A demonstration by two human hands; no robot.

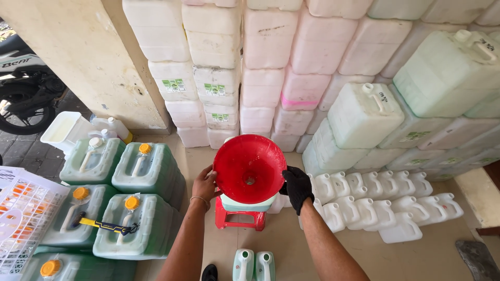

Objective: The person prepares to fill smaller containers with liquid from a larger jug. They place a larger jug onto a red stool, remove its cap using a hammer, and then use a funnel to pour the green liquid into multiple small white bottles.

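Your red funnel [249,169] sits at frame center, mouth up, resting in a pale green jerrycan [248,203] that stands on a small red stool [239,218]. The funnel bowl looks wet, w/ no pooled liquid visible; can't tell how full the can below is.

At 9 o'clock, 4 green-filled jerrycans [148,174] w/ orange or white caps stand packed together on the floor. A yellow-handled tool [104,225] lies across the 2 nearer ones. Behind them, an open white tub [62,130] holds pale liquid. At 8 o'clock is a white plastic crate [23,218]. At 12, a wall of white and pinkish jerrycans [271,62] is stacked high; at 2, greenish ones [448,73] lie tilted. At 3 o'clock, rows of small white bottles [380,200] lie on the floor, touching each other. At 6, 2 small green-tinted bottles [253,265] stand side by side.

Your left hand [205,184], bare w/ a bangle at the wrist, has its grip curled on the funnel's left rim. Your right hand [298,187], in a black glove, has its grip closed on the right rim. Both forearms reach up from 6 o'clock, angled inward.
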